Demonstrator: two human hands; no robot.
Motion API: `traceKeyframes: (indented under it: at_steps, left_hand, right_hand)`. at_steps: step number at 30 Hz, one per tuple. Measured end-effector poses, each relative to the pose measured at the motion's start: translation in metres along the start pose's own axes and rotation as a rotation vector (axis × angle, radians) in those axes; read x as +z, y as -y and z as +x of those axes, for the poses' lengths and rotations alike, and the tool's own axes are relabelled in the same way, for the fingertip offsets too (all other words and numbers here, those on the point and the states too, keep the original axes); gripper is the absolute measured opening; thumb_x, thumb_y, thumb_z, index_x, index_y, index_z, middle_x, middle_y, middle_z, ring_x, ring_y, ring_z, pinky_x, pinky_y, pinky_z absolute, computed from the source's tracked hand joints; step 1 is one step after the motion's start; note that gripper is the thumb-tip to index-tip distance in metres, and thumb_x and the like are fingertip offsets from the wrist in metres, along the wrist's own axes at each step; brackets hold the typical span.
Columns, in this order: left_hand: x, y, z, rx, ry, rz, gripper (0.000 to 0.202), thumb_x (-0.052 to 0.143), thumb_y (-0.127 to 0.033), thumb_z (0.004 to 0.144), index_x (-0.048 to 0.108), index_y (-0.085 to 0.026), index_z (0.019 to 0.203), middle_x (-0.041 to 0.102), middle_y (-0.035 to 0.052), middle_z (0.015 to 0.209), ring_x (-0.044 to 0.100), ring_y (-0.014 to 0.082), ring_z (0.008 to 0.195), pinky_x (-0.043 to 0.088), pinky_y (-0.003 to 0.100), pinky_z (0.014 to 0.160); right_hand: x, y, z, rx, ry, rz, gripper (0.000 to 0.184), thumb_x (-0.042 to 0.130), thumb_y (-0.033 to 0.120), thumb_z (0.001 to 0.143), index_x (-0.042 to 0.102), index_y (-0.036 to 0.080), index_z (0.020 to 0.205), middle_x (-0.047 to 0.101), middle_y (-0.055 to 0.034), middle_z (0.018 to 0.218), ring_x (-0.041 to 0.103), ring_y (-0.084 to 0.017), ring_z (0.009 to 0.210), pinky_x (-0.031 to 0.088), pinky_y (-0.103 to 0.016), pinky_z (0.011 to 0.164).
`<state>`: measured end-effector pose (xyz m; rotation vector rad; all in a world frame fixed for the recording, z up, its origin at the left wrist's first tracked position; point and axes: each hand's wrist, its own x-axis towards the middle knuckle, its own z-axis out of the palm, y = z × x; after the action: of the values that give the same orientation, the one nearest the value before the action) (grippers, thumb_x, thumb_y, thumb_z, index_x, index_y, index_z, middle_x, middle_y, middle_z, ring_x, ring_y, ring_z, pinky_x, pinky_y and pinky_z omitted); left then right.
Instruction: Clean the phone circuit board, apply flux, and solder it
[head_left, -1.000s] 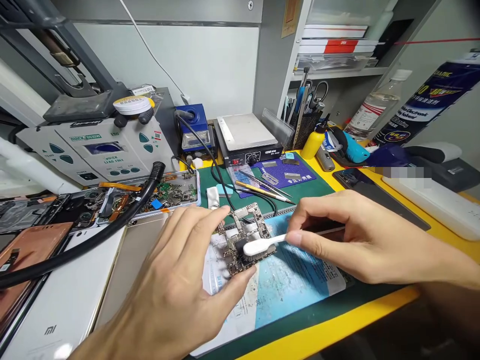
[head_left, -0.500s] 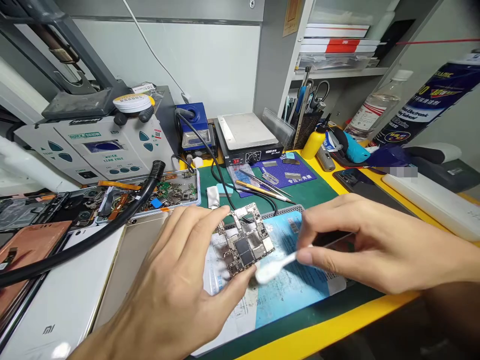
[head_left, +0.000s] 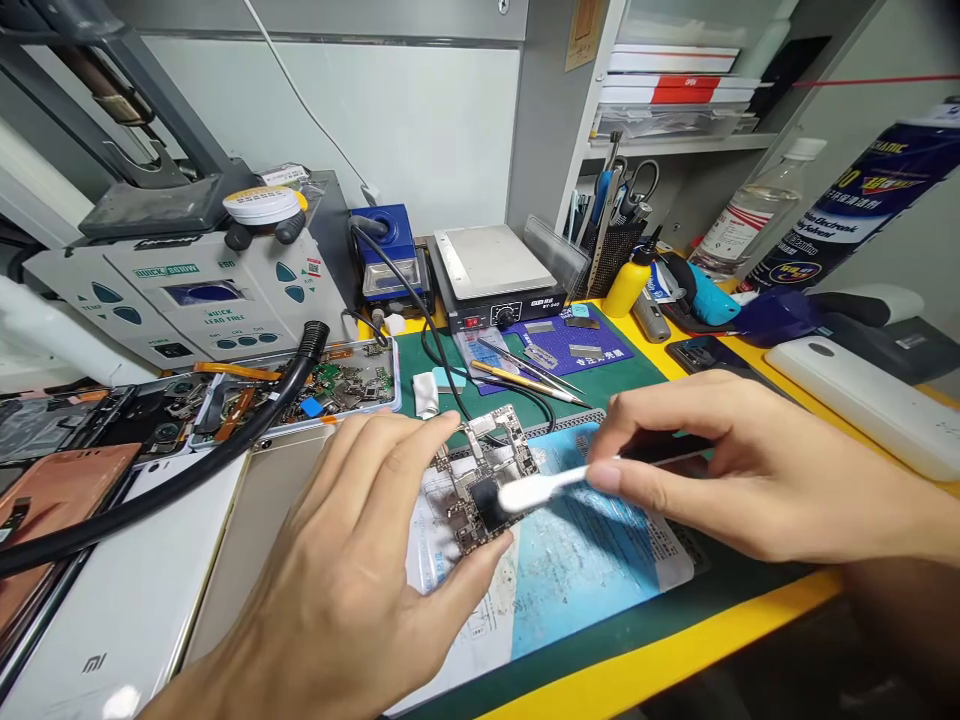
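The left hand (head_left: 360, 560) is pinching a small circuit board (head_left: 484, 478) by its edges, forefinger at the far corner and thumb under the near one, holding it tilted over a blue-and-white printed sheet (head_left: 577, 560) on the green mat (head_left: 622, 385). The palm is covering the board's left side, so part of it is going unseen. The right hand (head_left: 742, 470) is gripping a brush (head_left: 536, 488), fingers closed round its dark handle; the white head is resting on the board's dark chip. Most of the handle is hiding under the fingers, and the bristles are too blurred to make out. Behind, tweezers (head_left: 525, 378) are lying by a hot plate (head_left: 491, 270). At left, a black hose (head_left: 187, 470) is crossing phone shells (head_left: 112, 600) cut off by the frame.
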<state>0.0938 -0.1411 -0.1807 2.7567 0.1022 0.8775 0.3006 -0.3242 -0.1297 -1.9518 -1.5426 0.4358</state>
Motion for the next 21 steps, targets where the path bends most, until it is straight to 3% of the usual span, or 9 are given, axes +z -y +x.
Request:
traceKeyframes:
  at_steps: [6,10,14,18,21]
  left_hand:
    - [0.0010,0.0008,0.0007,0.011,0.010,0.010,0.050,0.072,-0.026,0.091,0.057,-0.003,0.133,0.064,0.0171,0.121,0.057,0.0288,0.116,0.044,0.041,0.106]
    - [0.0010,0.0012,0.0009,0.020,-0.002,0.009,0.052,0.074,-0.027,0.091,0.058,-0.002,0.133,0.064,0.0170,0.121,0.058,0.0287,0.116,0.044,0.041,0.107]
    - [0.0004,0.0018,0.0007,0.031,0.001,0.009,0.050,0.073,-0.024,0.091,0.058,-0.001,0.133,0.063,0.0178,0.122,0.057,0.0293,0.117,0.043,0.041,0.108]
    - [-0.0003,0.0016,0.0005,0.042,-0.011,0.021,0.051,0.074,-0.026,0.090,0.058,-0.002,0.132,0.064,0.0172,0.120,0.058,0.0293,0.115,0.044,0.042,0.106]
    - [-0.0001,0.0014,0.0012,0.054,-0.011,0.026,0.050,0.072,-0.023,0.091,0.057,-0.001,0.133,0.064,0.0176,0.121,0.057,0.0295,0.117,0.044,0.042,0.107]
  right_hand:
    - [0.0007,0.0015,0.0008,-0.129,0.200,-0.026,0.021,0.067,0.029,0.098,0.073,0.019,0.081,0.064,0.0028,0.065,0.057,-0.011,0.057,0.042,-0.024,0.055]
    - [0.0005,0.0002,0.0010,-0.094,0.115,-0.016,0.023,0.066,0.033,0.100,0.072,0.019,0.083,0.067,0.0012,0.071,0.057,-0.011,0.060,0.041,-0.024,0.054]
    - [0.0022,-0.0007,0.0018,-0.102,0.185,0.009,0.026,0.065,0.033,0.100,0.071,0.018,0.080,0.063,0.0020,0.067,0.053,-0.011,0.058,0.039,-0.024,0.053]
    - [0.0034,0.0002,0.0023,-0.093,0.138,-0.002,0.025,0.064,0.033,0.101,0.071,0.018,0.083,0.064,0.0016,0.069,0.055,-0.012,0.060,0.038,-0.025,0.054]
    - [0.0037,0.0002,0.0021,-0.094,0.204,0.003,0.027,0.064,0.032,0.100,0.068,0.018,0.077,0.060,0.0031,0.065,0.051,-0.011,0.057,0.037,-0.024,0.053]
